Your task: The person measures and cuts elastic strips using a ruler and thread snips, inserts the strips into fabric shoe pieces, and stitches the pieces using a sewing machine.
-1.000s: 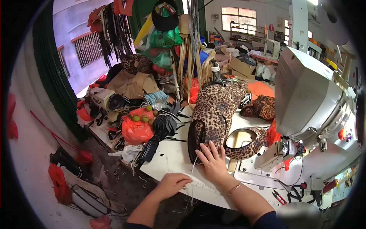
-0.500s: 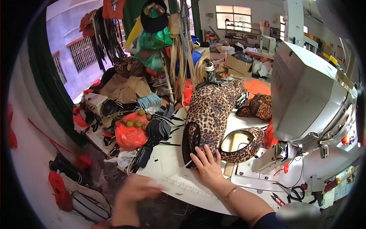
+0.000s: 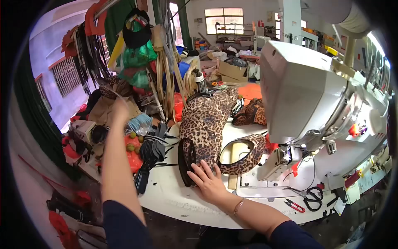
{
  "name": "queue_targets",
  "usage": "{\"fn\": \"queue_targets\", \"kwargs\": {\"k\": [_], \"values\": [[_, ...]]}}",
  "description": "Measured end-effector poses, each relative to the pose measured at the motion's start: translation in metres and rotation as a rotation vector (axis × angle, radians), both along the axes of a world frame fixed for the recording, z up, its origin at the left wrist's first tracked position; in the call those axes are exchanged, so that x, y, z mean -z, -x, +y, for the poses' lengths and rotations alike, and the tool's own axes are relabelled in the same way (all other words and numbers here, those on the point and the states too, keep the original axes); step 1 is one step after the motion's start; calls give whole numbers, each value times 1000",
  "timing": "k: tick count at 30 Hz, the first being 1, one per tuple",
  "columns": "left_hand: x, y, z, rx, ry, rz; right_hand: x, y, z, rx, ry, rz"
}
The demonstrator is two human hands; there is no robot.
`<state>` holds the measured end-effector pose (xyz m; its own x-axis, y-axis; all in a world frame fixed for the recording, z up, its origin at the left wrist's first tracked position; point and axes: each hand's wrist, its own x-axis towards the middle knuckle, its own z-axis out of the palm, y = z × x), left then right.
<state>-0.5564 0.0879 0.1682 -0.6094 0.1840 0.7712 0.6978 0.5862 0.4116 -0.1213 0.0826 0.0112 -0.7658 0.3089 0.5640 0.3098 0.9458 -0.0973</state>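
Note:
A long leopard-print fabric piece point(image 3: 204, 118) with a black edge lies on the white table point(image 3: 166, 203). My right hand point(image 3: 208, 182) rests on its near end, fingers spread and flat. To the right of that hand, a leopard-print loop-shaped piece point(image 3: 255, 155) hangs around the arm of the sewing machine point(image 3: 304, 91). Stretched far forward, my left hand point(image 3: 119, 111) is smeared by motion in front of brown fabric point(image 3: 99, 118) at the back left. Its fingers cannot be made out, nor whether it holds anything.
Black straps point(image 3: 152, 145) and a red plastic bag point(image 3: 133, 159) with round green fruit lie on the left. Scissors point(image 3: 311, 197) and red thread snips point(image 3: 294, 205) are at the right front. Another leopard-print piece point(image 3: 251, 113) sits behind the loop. Long strips point(image 3: 166, 74) hang at the back.
My left hand has moved from the table's front left edge far forward to the piled fabric. My right hand stays on the leopard-print piece. The view has turned to the right.

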Motion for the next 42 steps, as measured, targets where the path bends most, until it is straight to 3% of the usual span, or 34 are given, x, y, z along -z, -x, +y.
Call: {"fn": "queue_targets", "kwargs": {"k": [2,3,4,7,9,11,13,14,17,20,21,24,25,26,29,30,31,33,35,39,41,42], "values": [[107,41,43,494,674,-292,2,0,0,-3,23,3],[71,-63,27,217,491,-430,3,0,0,-3,42,2],[60,-111,27,146,549,-433,4,0,0,-7,48,-2],[84,-191,6,706,144,-132,4,-1,1,-14,43,6],[87,-261,-32,825,64,-165,0,-5,0,-46,80,6],[110,-308,-66,802,-24,-155,-11,-14,0,-78,131,-23],[146,-334,-86,663,6,-266,-29,-40,-11,-58,218,-71],[174,-336,-90,706,27,-354,-24,-54,-15,-62,181,-152],[180,-357,-93,590,8,-454,-33,-117,-33,-87,226,-298],[199,-329,-95,629,-98,-326,-18,-200,-39,48,305,39],[185,-336,-103,590,-121,-398,-5,-229,-37,124,276,187],[200,-312,-132,574,-211,-416,14,-290,-40,479,186,197],[199,-308,-139,534,-237,-256,21,-301,-39,546,191,196],[200,-307,-143,493,-264,-97,26,-308,-38,514,188,234],[184,-313,-165,312,-91,-233,25,-314,-32,518,173,179],[180,-310,-175,317,-29,-10,23,-316,-24,506,136,198],[172,-312,-181,309,-26,-4,19,-316,-14,537,67,218],[159,-327,-195,471,75,314,8,-313,10,581,70,291],[149,-350,-199,597,139,388,3,-310,27,551,111,234],[147,-385,-182,755,246,302,1,-303,40,516,273,28],[149,-386,-157,856,316,332,-6,-300,36,475,257,52],[155,-383,-143,846,367,316,-12,-299,34,498,185,195]]}}
